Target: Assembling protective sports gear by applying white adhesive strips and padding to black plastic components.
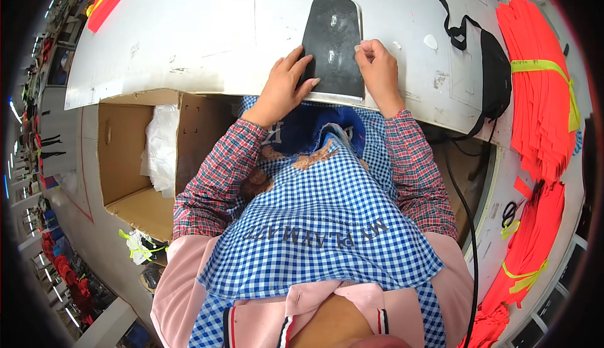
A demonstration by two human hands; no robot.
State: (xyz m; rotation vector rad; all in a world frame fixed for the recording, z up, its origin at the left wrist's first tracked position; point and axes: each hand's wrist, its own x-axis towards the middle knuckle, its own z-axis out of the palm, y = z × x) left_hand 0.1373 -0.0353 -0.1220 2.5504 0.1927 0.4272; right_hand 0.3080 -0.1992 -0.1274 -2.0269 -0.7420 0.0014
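Note:
A flat black panel (332, 46), rounded and narrower at its far end, lies on the white table in front of me. A thin pale layer shows along its right edge. My left hand (287, 87) rests at the panel's left edge, fingers apart, with the thumb on its near left corner. At the right edge, my right hand (379, 70) is closed in a pinch, thumb and forefinger together. Whatever sits between those fingertips is too small to make out.
A black bag with straps (494, 65) lies to the right. Beyond it are bundled orange-red fabric pieces (535, 103) tied with yellow strips. Black scissors (509, 213) lie near the lower bundle. An open cardboard box (135, 203) holding clear plastic stands below the table's left side.

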